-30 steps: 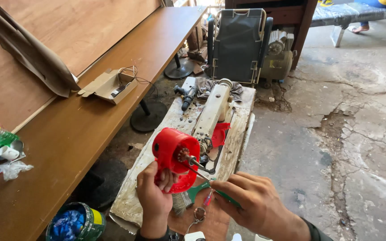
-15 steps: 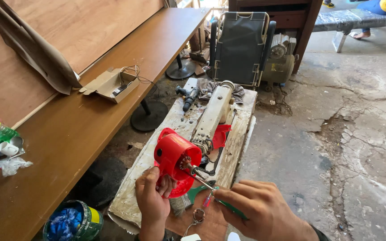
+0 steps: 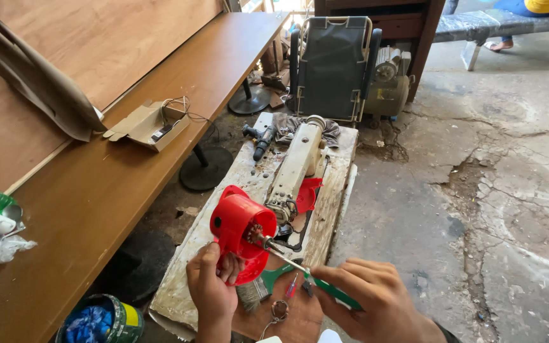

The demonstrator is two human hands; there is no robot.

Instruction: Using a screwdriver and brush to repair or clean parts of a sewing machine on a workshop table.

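The head view looks down at a workshop floor with a long wooden bench on the left side. At the left edge of the bench lie some small bottles and a crumpled plastic wrap, and further back an open cardboard box with thin wires in it. Below the bench edge, at the bottom, stands a round tin with blue cloth inside.

In the middle, a worn board lies on the floor and carries a cream sewing machine, tilted on its side. A dark drill and a grey rag lie at the far end of the board. Behind it stands a dark folded frame with black cushion.

The left hand holds a red plastic cover, just in front of the near end of the sewing machine; its fingers are closed on the lower rim of the cover. The right hand has its fingers clamped around the green handle of a screwdriver, and the metal tip goes into the centre of the red cover. Under the hands lie a paint brush with green handle and a small key ring.

On the right is cracked concrete floor.
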